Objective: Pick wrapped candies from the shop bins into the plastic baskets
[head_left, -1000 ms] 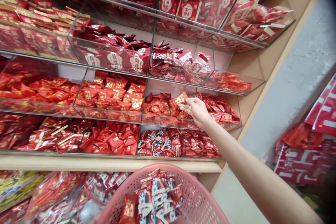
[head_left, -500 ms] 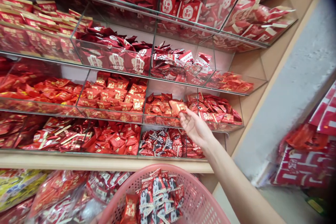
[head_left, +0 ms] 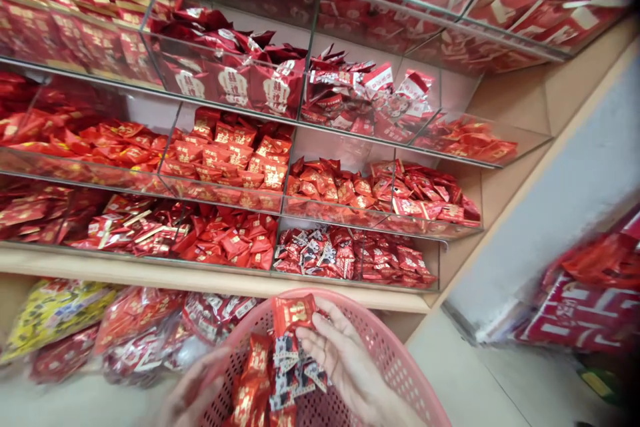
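In the head view my right hand (head_left: 345,353) is over the pink basket (head_left: 395,353), pinching a small red candy packet (head_left: 295,312) with gold print between thumb and fingers. Under it in the basket lie red-and-white wrapped candies (head_left: 286,373) with black figures on them. Several red-and-gold packets (head_left: 253,400) are heaped beside these, toward the left side. My left hand (head_left: 197,383) is at the basket's left rim, smeared by motion. Whether its fingers grip the rim I cannot make out.
Glass-fronted shelves (head_left: 225,197) full of red candy packets rise ahead. Below the wooden shelf edge (head_left: 150,273) lie filled plastic bags, among them a yellow one (head_left: 60,313). More red bags (head_left: 575,307) stand by the wall at right.
My right hand has come down from the third shelf to the basket with a packet in its fingers. My left hand now shows at lower left. The basket holds more red-and-gold packets in view.
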A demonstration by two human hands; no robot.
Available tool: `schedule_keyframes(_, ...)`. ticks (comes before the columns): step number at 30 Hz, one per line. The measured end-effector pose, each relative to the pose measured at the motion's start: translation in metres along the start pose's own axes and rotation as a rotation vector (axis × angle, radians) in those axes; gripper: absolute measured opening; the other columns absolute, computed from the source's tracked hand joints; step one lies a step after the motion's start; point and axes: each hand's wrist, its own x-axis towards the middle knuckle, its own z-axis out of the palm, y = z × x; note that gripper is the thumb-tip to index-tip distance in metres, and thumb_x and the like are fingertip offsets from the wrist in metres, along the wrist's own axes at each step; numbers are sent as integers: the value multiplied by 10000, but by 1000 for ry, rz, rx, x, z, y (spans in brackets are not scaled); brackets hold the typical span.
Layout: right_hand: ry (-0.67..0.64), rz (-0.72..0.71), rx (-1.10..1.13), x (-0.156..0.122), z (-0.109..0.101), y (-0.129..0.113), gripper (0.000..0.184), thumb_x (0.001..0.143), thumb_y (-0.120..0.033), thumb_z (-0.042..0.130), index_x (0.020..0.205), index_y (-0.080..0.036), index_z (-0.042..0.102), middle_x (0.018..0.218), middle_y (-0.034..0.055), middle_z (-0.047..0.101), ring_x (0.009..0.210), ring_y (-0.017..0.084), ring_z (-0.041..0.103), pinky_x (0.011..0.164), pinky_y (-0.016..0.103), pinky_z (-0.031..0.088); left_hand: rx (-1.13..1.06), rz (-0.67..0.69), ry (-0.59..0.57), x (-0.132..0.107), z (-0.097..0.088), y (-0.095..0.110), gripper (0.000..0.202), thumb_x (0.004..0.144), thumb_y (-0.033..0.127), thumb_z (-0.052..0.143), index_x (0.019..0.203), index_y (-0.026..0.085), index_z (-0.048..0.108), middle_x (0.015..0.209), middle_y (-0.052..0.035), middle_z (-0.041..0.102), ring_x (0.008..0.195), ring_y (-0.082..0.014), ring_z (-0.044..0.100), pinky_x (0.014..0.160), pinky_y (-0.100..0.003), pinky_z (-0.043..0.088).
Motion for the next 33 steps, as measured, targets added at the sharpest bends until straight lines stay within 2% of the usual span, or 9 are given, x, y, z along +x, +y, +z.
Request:
schedule_keyframes(2,10,24,-1,1,-3,15,487,627,-250,766,1048,-214,526,814,-7,645,831,171,664,785,283,507,75,-19,-59,-5,2,9,355,623,472,659,858,211,705,1066,-49,675,1093,-283,543,1011,-415,361)
schedule_keyframes(7,-14,123,-32,-1,-4,53,338,602,-296,779,850,-179,582,828,2,655,864,185,657,799,290,491,31,-102,-10,-11,11,26,385,672,484,600,886,182,704,1068,-74,670,1052,-257,560,919,-362,437)
schedule_keyframes(9,1,143,-39,-2,-3,64,347,577,-324,790,814,-172,589,807,5,663,841,176,660,776,272,487,64,-87,-8,-12,14,31,375,687,499,593,835,173,706,1040,-72,671,1056,-246,546,894,-322,444)
schedule_keyframes(11,11,158,-48,-2,-1,70,364,567,-351,791,813,-166,595,815,17,672,835,171,659,775,267,480,135,-30,-53,-14,16,34,335,699,491,595,756,176,693,926,-50,675,975,-223,558,843,-285,454)
schedule_keyframes(13,-9,156,-66,-3,-1,73,378,586,-375,777,842,-161,600,863,37,678,862,175,653,797,275,471,203,35,-111,-15,17,35,296,716,468,591,708,182,666,792,-19,641,829,-185,558,761,-252,457)
schedule_keyframes(16,-19,136,-132,-2,-3,75,399,609,-413,754,867,-155,592,904,61,681,865,184,653,778,282,476,251,79,-149,-15,17,35,277,742,447,569,686,184,633,728,1,584,730,-152,518,692,-222,436)
schedule_keyframes(21,9,156,-338,1,-12,80,423,596,-495,731,760,-145,559,746,62,690,717,175,668,619,246,480,244,120,-164,-14,16,33,293,769,441,529,652,179,587,678,8,523,683,-142,472,660,-218,415)
schedule_keyframes(29,-29,172,-480,3,-22,75,471,571,-540,718,721,-137,527,669,60,684,649,165,665,579,235,461,319,166,-193,-11,12,25,297,787,418,503,602,187,524,646,16,473,704,-151,449,710,-240,392)
schedule_keyframes(33,-37,163,-489,3,-24,76,457,596,-535,704,731,-136,525,665,58,680,652,165,665,588,243,463,319,174,-209,-11,11,23,288,799,413,491,622,189,528,664,20,478,683,-141,445,680,-230,390)
